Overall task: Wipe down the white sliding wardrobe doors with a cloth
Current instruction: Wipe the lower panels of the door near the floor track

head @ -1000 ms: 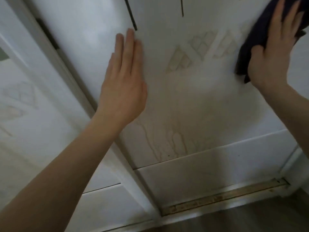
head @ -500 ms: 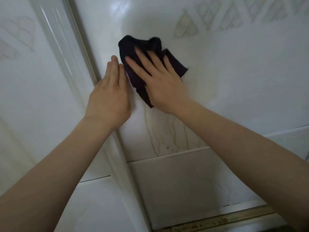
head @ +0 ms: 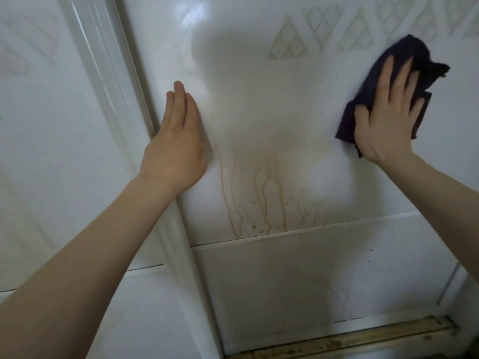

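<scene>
white gloss board fills the view, so start close. the left hand lies flat on the right-hand door, just beside its left edge, fingers straight and together, holding nothing. it looks like a brace, and that is worth having, since a sliding door would likely drift under a sideways rub.

across from it, well apart, the right hand has its fingers spread and straight over a dark purple cloth, pinning the cloth to the panel under the palm rather than clutching it. the cloth is bunched, with a ragged corner sticking out to the right.

between and below the hands run the brown drip stains, streaks and specks down to the seam above the lower panel. to my eye these are the job in hand. i would fold the cloth flat so more of it bears on the surface, bring it down over the streaks, and work from their tops to the seam with firm overlapping passes. a dry cloth may only smear them; i cannot tell whether this one is damp.

farther down, the floor track looks grimy and will want care. the left-hand door stands off behind the raised stile.
</scene>
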